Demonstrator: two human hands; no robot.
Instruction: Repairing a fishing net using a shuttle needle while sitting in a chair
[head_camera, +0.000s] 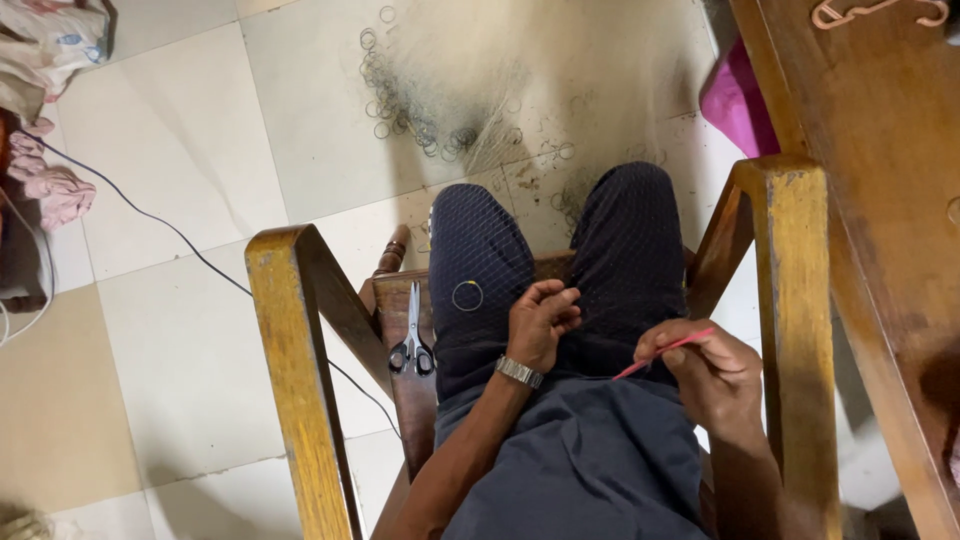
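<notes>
A person sits in a yellow-brown wooden chair (290, 330) and works on a thin, see-through fishing net (500, 90). The net runs from the lap out over the pale floor tiles, far from the person, with a bunch of small metal rings (405, 100) on it. One more small ring (467, 295) lies on the left knee.

The left hand (540, 320), with a silver wristwatch (519, 372), is curled up, and its fingers are pressed together on a bit of net on the lap. The right hand (715, 375) has its fingers pinched tight on a thin red netting needle (665, 352), whose tip points left, near the left hand.

To do this step well, I think the left hand should hold the net tight and flat, so the hole stays open. The right hand should slide the needle in slowly and pull the thread snug, not too hard.

A small pair of silver scissors with black handles (412, 335) lies on the seat, just left of the leg, easy to reach.
</notes>
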